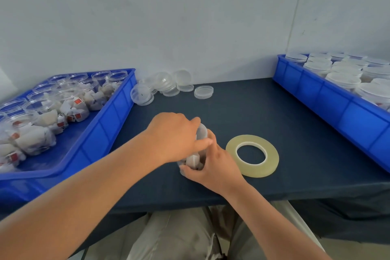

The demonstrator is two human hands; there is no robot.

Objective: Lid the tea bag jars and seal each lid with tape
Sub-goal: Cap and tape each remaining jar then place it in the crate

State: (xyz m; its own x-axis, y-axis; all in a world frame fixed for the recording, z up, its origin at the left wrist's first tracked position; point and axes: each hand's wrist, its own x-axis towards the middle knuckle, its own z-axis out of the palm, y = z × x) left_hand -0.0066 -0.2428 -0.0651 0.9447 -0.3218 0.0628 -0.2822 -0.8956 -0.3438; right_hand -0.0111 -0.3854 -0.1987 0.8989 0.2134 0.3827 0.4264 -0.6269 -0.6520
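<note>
A clear jar of tea bags [195, 159] lies tilted between my hands on the dark table, near the front edge. My left hand [175, 135] grips its lidded top end from above. My right hand [213, 164] holds the jar's lower body, fingers curled round it. Much of the jar is hidden by both hands. A roll of clear tape [252, 155] lies flat just right of my right hand, untouched. Whether a strip of tape is on the jar cannot be seen.
A blue tray [99, 139] on the left holds several open jars of tea bags. Another blue tray [329, 99] on the right holds several lidded jars. Loose clear lids [166, 87] lie at the back by the wall. My lap is below the table edge.
</note>
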